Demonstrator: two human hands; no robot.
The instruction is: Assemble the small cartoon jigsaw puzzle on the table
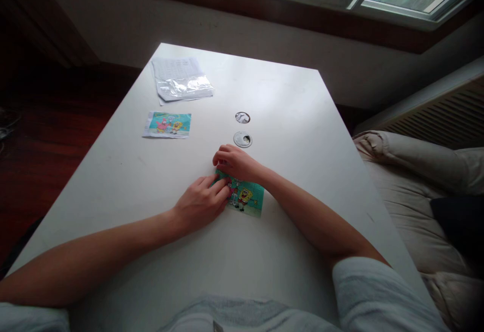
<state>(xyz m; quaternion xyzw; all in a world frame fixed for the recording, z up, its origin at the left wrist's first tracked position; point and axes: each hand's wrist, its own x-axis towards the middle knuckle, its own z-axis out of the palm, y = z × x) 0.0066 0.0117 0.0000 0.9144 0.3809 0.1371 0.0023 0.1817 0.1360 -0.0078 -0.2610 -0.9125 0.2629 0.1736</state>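
Note:
A cartoon picture, mostly teal with a yellow figure, lies flat on the white table in front of me. Its left part is hidden under my hands. My left hand rests on its left side, fingers stretched out and pressing on the surface. Over the upper left corner is my right hand, its fingers curled and thumb tucked in; whatever they may hold is too small or hidden to make out. A matching paper print of the same scene, slightly creased, lies farther left.
Toward the far left corner of the white table, papers lie with a clear plastic bag on top. Two round metal-rimmed discs, a far one and a near one, sit beyond my right hand. A beige cushioned seat adjoins the right side.

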